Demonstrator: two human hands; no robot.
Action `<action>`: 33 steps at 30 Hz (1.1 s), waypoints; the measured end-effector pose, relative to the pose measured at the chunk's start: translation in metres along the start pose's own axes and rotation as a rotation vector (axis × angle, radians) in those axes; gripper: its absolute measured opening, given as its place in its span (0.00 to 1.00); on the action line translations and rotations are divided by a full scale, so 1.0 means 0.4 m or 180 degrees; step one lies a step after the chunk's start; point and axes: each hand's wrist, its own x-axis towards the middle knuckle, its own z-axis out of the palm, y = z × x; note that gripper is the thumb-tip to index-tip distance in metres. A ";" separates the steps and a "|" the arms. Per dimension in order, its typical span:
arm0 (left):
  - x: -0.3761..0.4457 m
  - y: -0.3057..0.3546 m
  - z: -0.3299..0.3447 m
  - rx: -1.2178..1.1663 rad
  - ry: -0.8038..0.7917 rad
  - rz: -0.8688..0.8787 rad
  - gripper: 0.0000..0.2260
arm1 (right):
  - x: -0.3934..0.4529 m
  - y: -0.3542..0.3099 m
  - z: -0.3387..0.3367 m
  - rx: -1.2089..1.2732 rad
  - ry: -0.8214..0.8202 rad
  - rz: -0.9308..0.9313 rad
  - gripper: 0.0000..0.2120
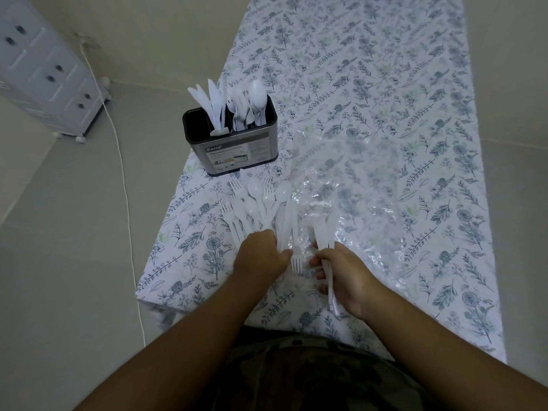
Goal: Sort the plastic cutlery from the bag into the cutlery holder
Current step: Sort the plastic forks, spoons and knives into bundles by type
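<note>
A pile of white plastic forks and spoons [255,203] lies fanned out on the floral tablecloth, partly on a clear plastic bag [350,185]. The dark metal cutlery holder [237,146] stands behind the pile near the table's left edge, with knives in its left compartment and forks and spoons in the others. My left hand [262,256] pinches the handle ends of white pieces at the pile's near side. My right hand [344,274] grips a small bundle of white knives [324,232], blades pointing away from me. A loose fork [296,261] lies between my hands.
The table [370,84] with its floral cloth stretches far ahead and to the right. Its left edge drops to a grey floor, where a white cable [124,179] runs. A white drawer cabinet [47,72] stands at the far left.
</note>
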 end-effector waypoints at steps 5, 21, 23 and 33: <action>-0.008 -0.012 0.010 -0.0410 0.0071 -0.0092 0.11 | 0.001 -0.001 -0.007 -0.0018 0.0048 -0.0025 0.09; -0.084 0.021 0.000 -0.1506 0.0054 0.0189 0.13 | 0.011 -0.012 0.028 -0.0118 -0.0261 -0.0658 0.06; -0.088 0.019 -0.002 -0.1640 0.0048 0.0067 0.13 | 0.011 -0.007 0.029 -0.0144 -0.0312 -0.0683 0.06; -0.090 -0.004 0.006 -0.2202 -0.0139 -0.0230 0.20 | 0.014 -0.004 0.034 -0.0228 -0.0271 -0.0576 0.10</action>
